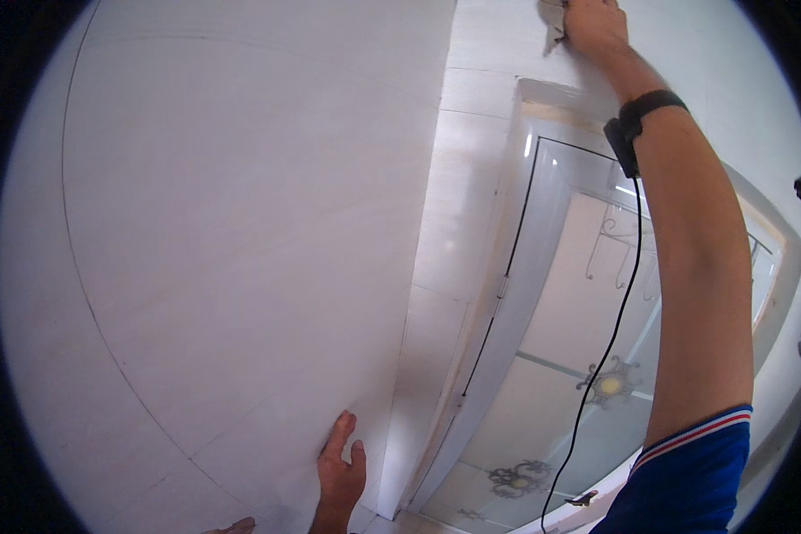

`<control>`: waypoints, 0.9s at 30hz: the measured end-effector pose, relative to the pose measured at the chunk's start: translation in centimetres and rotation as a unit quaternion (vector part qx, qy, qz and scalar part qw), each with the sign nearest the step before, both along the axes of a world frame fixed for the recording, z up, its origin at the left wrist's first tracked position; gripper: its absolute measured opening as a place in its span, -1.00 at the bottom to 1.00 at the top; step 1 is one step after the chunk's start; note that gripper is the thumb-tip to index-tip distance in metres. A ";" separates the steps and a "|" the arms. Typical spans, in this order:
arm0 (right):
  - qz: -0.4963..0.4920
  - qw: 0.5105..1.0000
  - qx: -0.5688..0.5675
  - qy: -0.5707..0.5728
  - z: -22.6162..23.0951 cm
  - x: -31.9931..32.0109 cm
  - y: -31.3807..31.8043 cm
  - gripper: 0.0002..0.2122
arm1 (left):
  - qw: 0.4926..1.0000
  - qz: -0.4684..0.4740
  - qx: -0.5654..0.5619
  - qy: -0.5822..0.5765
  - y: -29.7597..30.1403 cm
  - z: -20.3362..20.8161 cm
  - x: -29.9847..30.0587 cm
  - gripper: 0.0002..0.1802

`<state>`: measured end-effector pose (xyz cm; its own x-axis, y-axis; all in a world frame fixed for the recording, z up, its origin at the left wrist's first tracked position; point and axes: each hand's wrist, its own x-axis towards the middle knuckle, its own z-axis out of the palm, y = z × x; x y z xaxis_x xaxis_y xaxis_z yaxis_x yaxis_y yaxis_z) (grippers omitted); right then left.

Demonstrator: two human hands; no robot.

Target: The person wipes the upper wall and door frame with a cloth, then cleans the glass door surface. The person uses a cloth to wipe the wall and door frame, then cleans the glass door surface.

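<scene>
At one o'clock, my right hand [594,28] meets the grey cloth [552,20] at the wall [494,40]; whether its fingers pinch, I cannot tell. Near six, my left hand [341,473] spreads its thumb. Better, I think: press evenly, keep cord [621,311] free.

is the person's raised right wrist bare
No, a black strap circles the wrist of the raised right hand, with a black cable hanging from its small box.
</scene>
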<state>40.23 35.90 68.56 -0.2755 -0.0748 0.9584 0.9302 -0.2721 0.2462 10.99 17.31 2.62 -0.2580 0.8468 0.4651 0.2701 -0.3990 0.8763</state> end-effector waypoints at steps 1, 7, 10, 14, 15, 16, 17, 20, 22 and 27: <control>0.002 1.000 0.004 0.013 0.1 1.2 -1.0 -0.61 | 1.000 0.008 -0.011 -0.019 -0.1 -0.1 0.1 -0.32; 0.029 0.996 0.048 0.071 0.9 10.7 -3.5 -0.62 | 0.999 0.022 0.010 -0.020 -0.9 -0.3 0.9 -0.32; -0.008 0.995 0.085 0.059 1.5 16.5 -3.6 -0.55 | 0.999 0.017 0.010 -0.026 -0.8 -0.3 0.9 -0.32; -0.062 0.983 0.149 0.091 0.9 23.4 -3.9 -0.55 | 1.000 0.018 0.022 -0.011 -0.9 -0.3 0.9 -0.32; -0.043 0.983 0.171 0.060 0.9 24.4 -4.0 -0.54 | 1.000 0.016 0.024 -0.007 -0.9 -0.3 0.8 -0.32; -0.040 0.983 0.167 0.059 0.8 25.1 -4.1 -0.53 | 1.000 0.008 0.023 -0.016 -0.9 -0.4 0.8 -0.31; -0.054 0.983 0.153 0.087 0.7 25.4 -4.1 -0.52 | 1.000 0.013 0.025 -0.001 -0.9 -0.4 0.8 -0.31; -0.056 0.979 0.157 0.114 0.8 24.0 -3.8 -0.49 | 1.000 0.013 0.020 0.007 -0.8 -0.4 0.7 -0.29; -0.047 0.980 0.152 0.121 0.4 21.9 -3.2 -0.49 | 1.000 0.011 0.017 -0.002 -0.8 -0.4 0.7 -0.29; -0.039 0.980 0.172 0.095 0.0 13.6 -1.8 -0.46 | 1.000 0.009 0.005 0.012 -0.8 -0.3 0.5 -0.29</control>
<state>53.80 34.13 68.54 -0.1119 -0.3880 0.9149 0.9237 -0.3802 -0.0482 11.46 16.51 2.31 -0.2629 0.8370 0.4800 0.2979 -0.4028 0.8655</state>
